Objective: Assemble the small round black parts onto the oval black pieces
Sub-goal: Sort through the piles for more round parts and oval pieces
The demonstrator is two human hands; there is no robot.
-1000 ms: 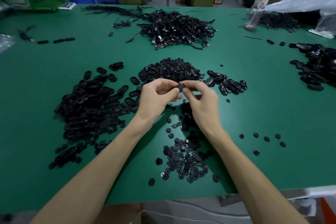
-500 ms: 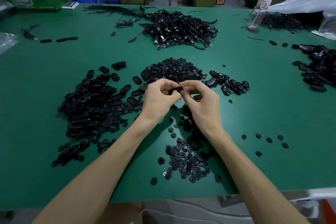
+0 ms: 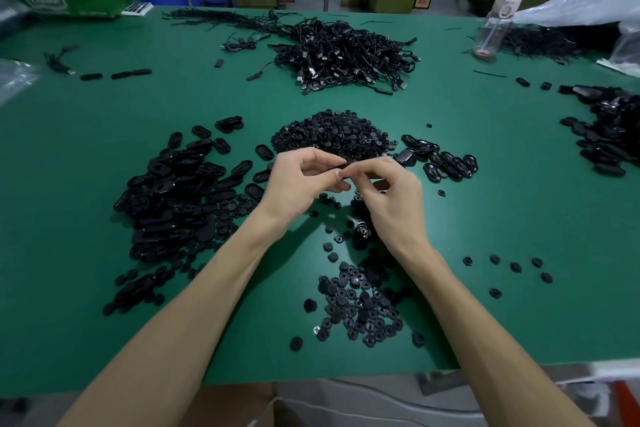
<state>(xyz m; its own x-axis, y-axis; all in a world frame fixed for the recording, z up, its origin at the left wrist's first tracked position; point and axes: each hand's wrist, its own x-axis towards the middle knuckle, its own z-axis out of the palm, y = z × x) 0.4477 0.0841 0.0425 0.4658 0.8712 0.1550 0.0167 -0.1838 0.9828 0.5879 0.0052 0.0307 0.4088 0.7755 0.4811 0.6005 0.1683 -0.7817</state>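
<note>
My left hand (image 3: 300, 184) and right hand (image 3: 393, 199) pinch a mostly hidden black piece (image 3: 379, 185) together, just before the round-parts heap (image 3: 332, 133).

A broad pile of oval black pieces (image 3: 173, 198) lies jumbled on the left of the green table (image 3: 519, 204). A smaller row of ovals (image 3: 446, 159) lies to the right. A dense heap of small round black parts (image 3: 332, 132) sits at centre, farther back. More round parts (image 3: 360, 305) are scattered flat near the front edge. The left hand (image 3: 298, 184) and right hand (image 3: 391, 198) pinch a held black piece (image 3: 350, 163), mostly hidden, above the table.
</note>
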